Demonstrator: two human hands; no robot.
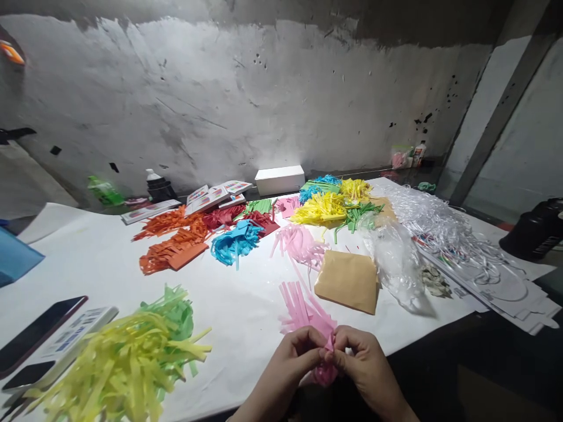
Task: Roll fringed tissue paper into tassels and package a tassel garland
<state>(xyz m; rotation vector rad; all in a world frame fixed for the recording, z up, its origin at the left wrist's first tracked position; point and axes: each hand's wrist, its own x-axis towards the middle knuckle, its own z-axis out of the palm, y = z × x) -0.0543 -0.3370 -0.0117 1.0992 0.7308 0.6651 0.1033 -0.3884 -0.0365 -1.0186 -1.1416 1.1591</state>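
Both hands meet at the table's near edge over a pink tissue-paper tassel (303, 308). My left hand (297, 357) pinches its middle between thumb and forefinger. Against it, my right hand (363, 357) pinches the same paper, the two thumbs nearly touching. Cut pink strips fan out beyond the fingers, and more pink paper shows below the hands. Just past them lie another pink fringed bunch (301, 245) and a brown paper envelope (346, 280).
Yellow fringe (118, 363), a phone (41, 334) and a white box with a barcode (77, 337) lie at left. Orange (176, 249) and blue (237, 241) bunches sit mid-table. Clear plastic (400, 264), white strings (433, 220) and a black bottle (534, 228) are at right.
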